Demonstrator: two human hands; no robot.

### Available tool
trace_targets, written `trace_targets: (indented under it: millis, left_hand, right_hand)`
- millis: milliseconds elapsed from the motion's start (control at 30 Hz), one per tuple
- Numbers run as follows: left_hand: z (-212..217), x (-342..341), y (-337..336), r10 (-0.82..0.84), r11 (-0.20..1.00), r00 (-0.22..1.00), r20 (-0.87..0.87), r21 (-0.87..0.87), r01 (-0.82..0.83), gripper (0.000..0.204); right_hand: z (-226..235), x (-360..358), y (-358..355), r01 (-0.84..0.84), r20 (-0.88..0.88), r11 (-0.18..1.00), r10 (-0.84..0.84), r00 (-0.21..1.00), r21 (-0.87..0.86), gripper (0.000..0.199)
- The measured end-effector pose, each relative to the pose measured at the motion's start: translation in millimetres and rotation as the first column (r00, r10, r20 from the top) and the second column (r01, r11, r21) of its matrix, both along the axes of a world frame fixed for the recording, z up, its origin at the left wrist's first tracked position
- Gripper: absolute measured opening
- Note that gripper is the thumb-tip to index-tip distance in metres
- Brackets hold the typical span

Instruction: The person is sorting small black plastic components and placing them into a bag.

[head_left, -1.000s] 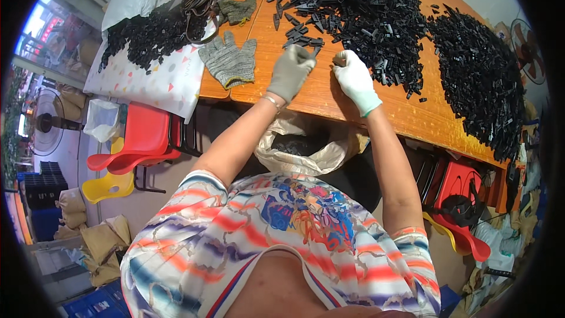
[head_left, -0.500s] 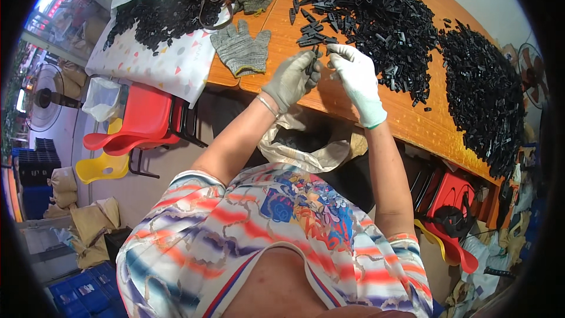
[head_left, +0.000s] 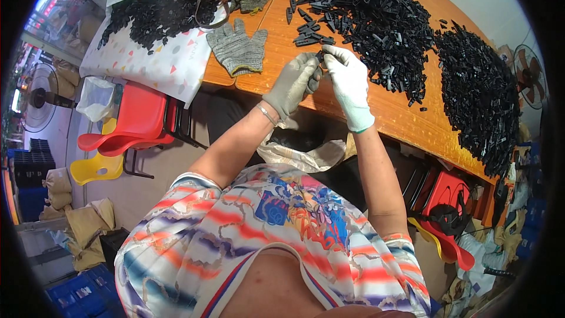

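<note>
My left hand (head_left: 296,84), in a soiled grey glove, is closed on a small black plastic piece (head_left: 320,56) just over the table's near edge. Against that piece, the fingertips of my right hand (head_left: 348,84) are pinched together, in a white glove with a pale green cuff. The gloves hide most of the piece. Just beyond my fingers lie several loose black plastic clips (head_left: 307,34), at the edge of a big pile of like black parts (head_left: 382,29).
A second black pile (head_left: 479,97) covers the table's right end. On the left, small black parts (head_left: 154,17) lie on a patterned white sheet (head_left: 147,70), near a grey knitted glove (head_left: 238,48). An open sack (head_left: 300,156) hangs below the table edge, and a red chair (head_left: 135,112) stands left.
My right hand has moved left, and its fingertips have come together with my left hand at the black piece. The view has shifted slightly.
</note>
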State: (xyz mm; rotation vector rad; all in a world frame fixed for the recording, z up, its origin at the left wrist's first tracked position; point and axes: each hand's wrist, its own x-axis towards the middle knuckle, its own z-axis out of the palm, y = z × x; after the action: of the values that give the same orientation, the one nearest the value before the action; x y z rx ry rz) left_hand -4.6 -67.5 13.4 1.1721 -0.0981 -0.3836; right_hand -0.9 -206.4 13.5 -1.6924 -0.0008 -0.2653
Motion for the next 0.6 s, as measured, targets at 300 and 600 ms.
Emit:
trace_targets:
  millis: [300, 600]
  left_hand:
    - [-0.8, -0.5, -6.7, 0.045, 0.998, 0.999, 0.003, 0.052, -0.045, 0.016]
    - [3.5, -1.4, -9.1, 0.059, 0.994, 0.998, 0.002, 0.093, -0.058, 0.017]
  right_hand:
    - [-1.4, -3.1, -2.4, -0.016, -0.026, 0.997, 0.018, 1.0, 0.07, 0.025]
    - [-4.3, -5.2, -0.8, 0.002, -0.014, 0.994, -0.001, 1.0, 0.11, 0.026]
